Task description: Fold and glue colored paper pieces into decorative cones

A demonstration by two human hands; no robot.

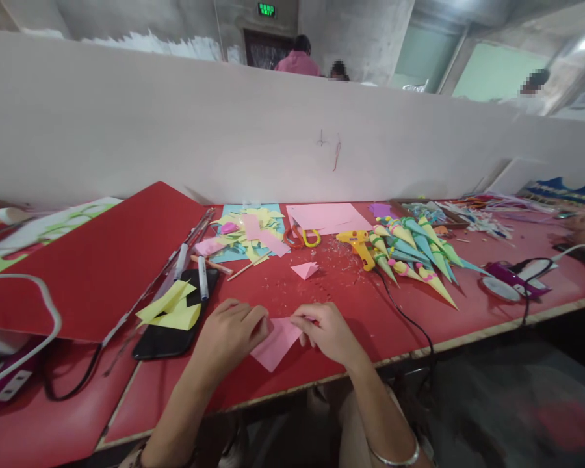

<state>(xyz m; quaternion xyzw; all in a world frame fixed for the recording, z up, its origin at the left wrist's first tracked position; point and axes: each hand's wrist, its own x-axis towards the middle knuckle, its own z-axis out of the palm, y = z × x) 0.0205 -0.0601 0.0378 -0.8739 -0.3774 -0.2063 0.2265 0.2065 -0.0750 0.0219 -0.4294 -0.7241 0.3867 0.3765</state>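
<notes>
A piece of pink paper [275, 346] lies at the front of the red table, its lower corner pointing toward me. My left hand [238, 328] has its fingers closed on the paper's left upper side. On the right upper corner, my right hand [324, 328] pinches the paper between thumb and fingers. Just beyond both hands sits a small folded pink paper piece [305, 270]. Scissors with orange and yellow handles [312, 238] rest farther back, near a yellow glue gun [358, 247].
Paper cones [422, 244] in yellow, green and blue are heaped at right, behind the glue gun's cord. Yellow paper pieces [175, 309] lie on a black phone [149, 344] at left, beside a marker [203, 278]. A white partition [253, 143] closes off the back.
</notes>
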